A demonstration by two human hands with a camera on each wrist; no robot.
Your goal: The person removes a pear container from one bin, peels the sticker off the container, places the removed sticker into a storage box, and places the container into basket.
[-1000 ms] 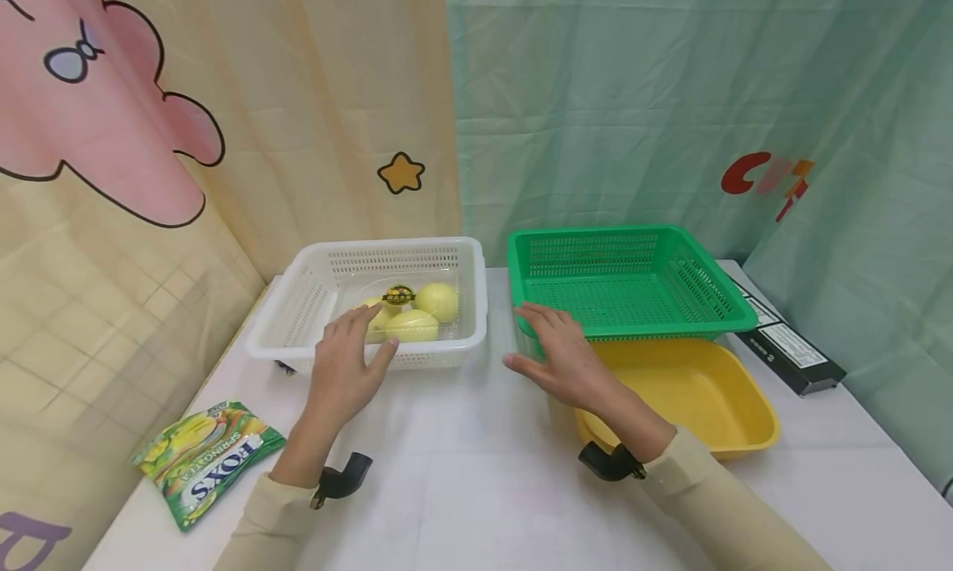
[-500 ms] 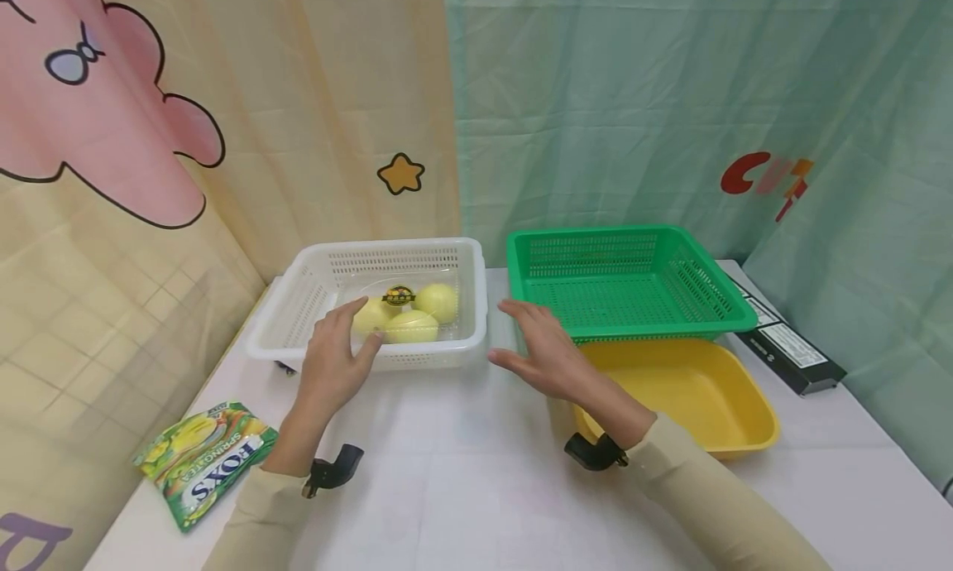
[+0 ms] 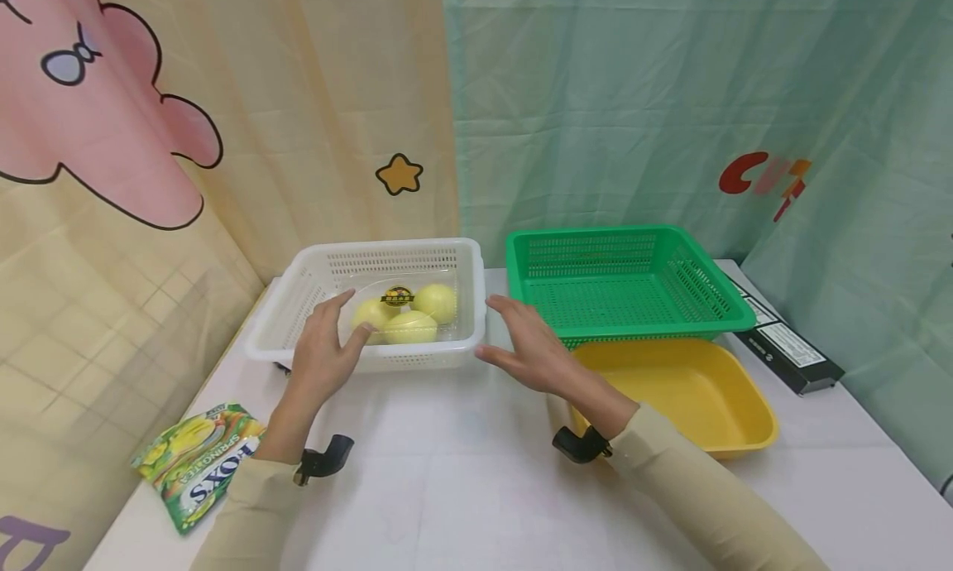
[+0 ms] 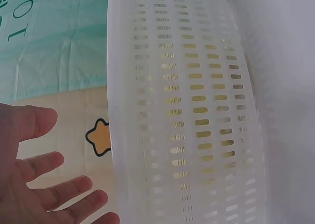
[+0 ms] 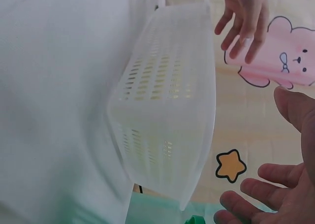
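A white slotted basket (image 3: 298,310) stands at the back left of the table and holds a clear pack of yellow-green round fruits (image 3: 408,316). My left hand (image 3: 338,329) hovers open at the basket's front rim, fingers spread, just left of the fruit pack. My right hand (image 3: 510,335) is open beside the basket's front right corner, palm turned toward it. In the left wrist view, the basket wall (image 4: 187,111) fills the middle and the left hand (image 4: 44,184) is a small gap away from it. In the right wrist view, the basket (image 5: 167,111) lies between my right hand (image 5: 280,189) and left hand (image 5: 246,17).
A green slotted basket (image 3: 715,302) sits to the right of the white one, resting on a yellow tray (image 3: 744,405). A green snack bag (image 3: 197,463) lies at the table's front left. A black box (image 3: 789,347) lies at the far right. Curtains hang behind the table.
Both hands slid left. The right hand left the green basket's front edge and came to the white basket's right corner. The left hand moved along the white basket's front rim.
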